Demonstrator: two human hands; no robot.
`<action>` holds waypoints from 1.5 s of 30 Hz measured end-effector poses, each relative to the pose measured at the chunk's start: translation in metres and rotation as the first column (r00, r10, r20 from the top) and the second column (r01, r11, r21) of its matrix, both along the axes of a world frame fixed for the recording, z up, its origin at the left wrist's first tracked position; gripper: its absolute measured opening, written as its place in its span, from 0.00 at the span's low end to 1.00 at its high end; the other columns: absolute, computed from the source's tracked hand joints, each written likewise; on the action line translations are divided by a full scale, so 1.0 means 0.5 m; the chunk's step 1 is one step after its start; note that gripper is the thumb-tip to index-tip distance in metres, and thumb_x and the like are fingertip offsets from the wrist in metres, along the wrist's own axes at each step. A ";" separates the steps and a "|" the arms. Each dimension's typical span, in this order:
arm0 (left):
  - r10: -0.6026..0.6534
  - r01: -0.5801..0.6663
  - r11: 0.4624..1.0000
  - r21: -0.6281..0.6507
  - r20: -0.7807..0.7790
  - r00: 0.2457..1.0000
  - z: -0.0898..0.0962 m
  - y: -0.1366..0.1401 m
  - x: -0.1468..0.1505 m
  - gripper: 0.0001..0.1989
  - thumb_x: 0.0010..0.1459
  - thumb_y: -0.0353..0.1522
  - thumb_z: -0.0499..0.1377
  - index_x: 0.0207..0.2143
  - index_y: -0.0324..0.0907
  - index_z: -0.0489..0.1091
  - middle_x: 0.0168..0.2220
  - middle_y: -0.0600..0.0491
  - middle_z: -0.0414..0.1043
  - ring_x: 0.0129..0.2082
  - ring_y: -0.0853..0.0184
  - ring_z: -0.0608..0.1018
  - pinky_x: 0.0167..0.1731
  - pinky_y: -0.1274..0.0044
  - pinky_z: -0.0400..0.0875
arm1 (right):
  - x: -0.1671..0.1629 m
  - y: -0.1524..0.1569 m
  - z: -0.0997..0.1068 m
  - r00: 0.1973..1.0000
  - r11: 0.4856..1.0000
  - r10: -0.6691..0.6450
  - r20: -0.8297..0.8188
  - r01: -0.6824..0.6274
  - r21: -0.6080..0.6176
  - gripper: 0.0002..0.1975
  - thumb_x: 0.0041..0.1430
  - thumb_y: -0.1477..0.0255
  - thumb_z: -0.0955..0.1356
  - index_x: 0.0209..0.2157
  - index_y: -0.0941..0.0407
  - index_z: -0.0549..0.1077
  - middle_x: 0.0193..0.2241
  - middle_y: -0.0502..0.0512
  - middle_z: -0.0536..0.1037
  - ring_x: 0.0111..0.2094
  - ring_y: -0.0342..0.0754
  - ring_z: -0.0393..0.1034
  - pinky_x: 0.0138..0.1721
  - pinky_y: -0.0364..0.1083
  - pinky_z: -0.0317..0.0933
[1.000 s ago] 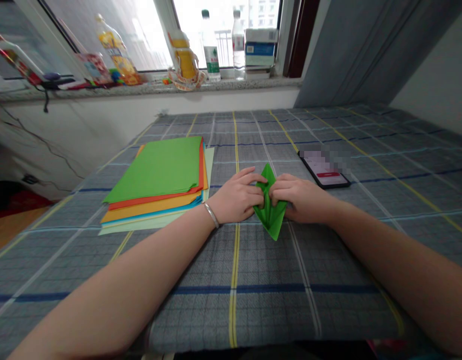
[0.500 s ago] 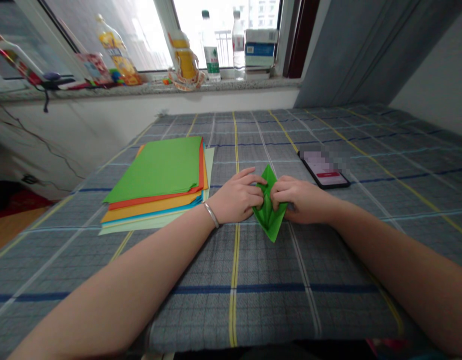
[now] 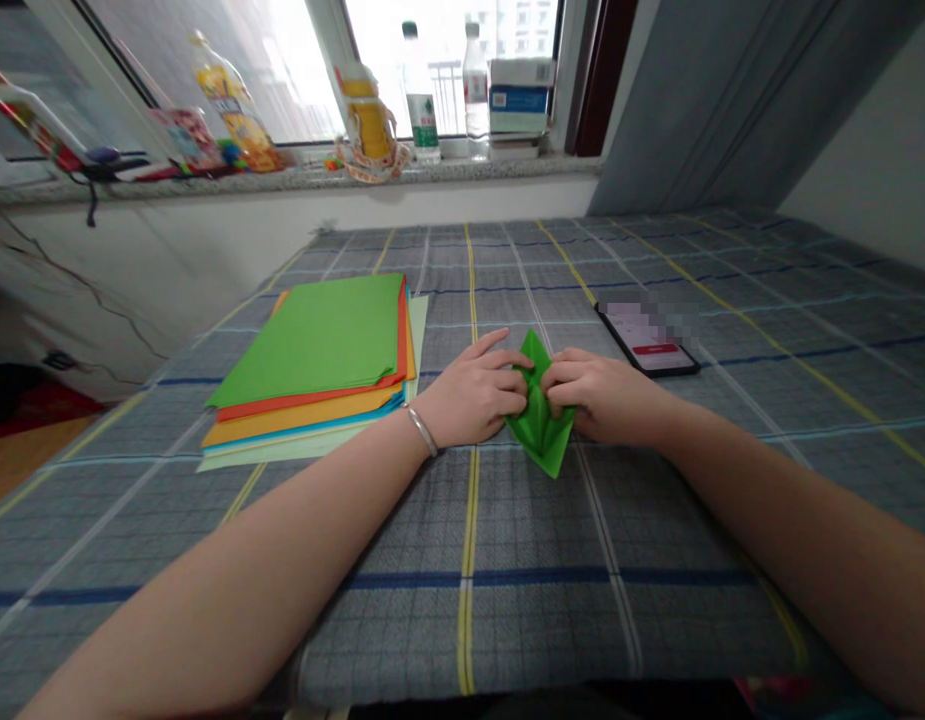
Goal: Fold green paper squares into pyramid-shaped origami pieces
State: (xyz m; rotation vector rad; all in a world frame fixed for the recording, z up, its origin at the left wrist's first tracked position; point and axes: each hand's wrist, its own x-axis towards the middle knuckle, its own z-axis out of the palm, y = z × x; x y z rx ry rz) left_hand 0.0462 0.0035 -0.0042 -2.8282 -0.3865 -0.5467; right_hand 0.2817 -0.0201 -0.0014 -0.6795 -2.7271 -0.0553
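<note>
Between my two hands is a folded piece of green paper [image 3: 538, 418], roughly diamond-shaped, with creases running down its middle. My left hand [image 3: 477, 392] grips its left edge, the index finger bent over the upper part and another finger sticking out. From the other side, my right hand [image 3: 598, 395] pinches the right edge with curled fingers. Both thumbs are mostly hidden. The paper's pointed ends show above and below the fingers, the lower one towards me. A silver bangle [image 3: 422, 430] circles my left wrist.
A stack of coloured paper sheets [image 3: 327, 335], green on top, lies left of my hands. To the right rests a phone [image 3: 646, 338] with its screen lit. Checked cloth [image 3: 402, 630] covers the table. Bottles [image 3: 423, 110] and boxes [image 3: 519, 100] stand on the windowsill.
The green paper has turned slightly, its lower point shifting a little right and its upper point a little left. Both hands keep their hold in nearly the same place.
</note>
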 end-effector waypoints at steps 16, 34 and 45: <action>0.223 -0.230 0.969 0.085 0.085 0.971 -0.011 0.005 -0.009 0.11 0.54 0.28 0.57 0.40 0.46 0.74 0.49 0.51 0.70 0.55 0.57 0.68 0.64 0.55 0.50 | 0.011 -0.003 -0.014 0.912 0.916 -0.391 -0.119 0.399 0.042 0.16 0.54 0.82 0.63 0.40 0.54 0.77 0.63 0.59 0.61 0.57 0.55 0.64 0.54 0.56 0.62; 0.538 -0.470 0.842 -0.264 0.461 0.706 -0.018 0.017 -0.016 0.18 0.49 0.23 0.53 0.43 0.42 0.69 0.49 0.47 0.64 0.53 0.60 0.68 0.56 0.63 0.63 | -0.059 -0.115 0.045 0.768 0.765 -0.639 -0.044 0.640 0.070 0.24 0.56 0.45 0.63 0.32 0.53 0.72 0.16 0.49 0.72 0.18 0.46 0.65 0.22 0.45 0.39; 0.550 -0.488 0.835 -0.255 0.358 0.754 -0.015 0.013 -0.017 0.12 0.53 0.25 0.54 0.38 0.43 0.74 0.52 0.46 0.65 0.53 0.57 0.68 0.58 0.56 0.58 | -0.033 -0.062 0.046 0.542 0.551 -0.823 -0.168 0.835 -0.003 0.17 0.61 0.54 0.63 0.30 0.51 0.74 0.20 0.50 0.76 0.21 0.47 0.67 0.22 0.45 0.42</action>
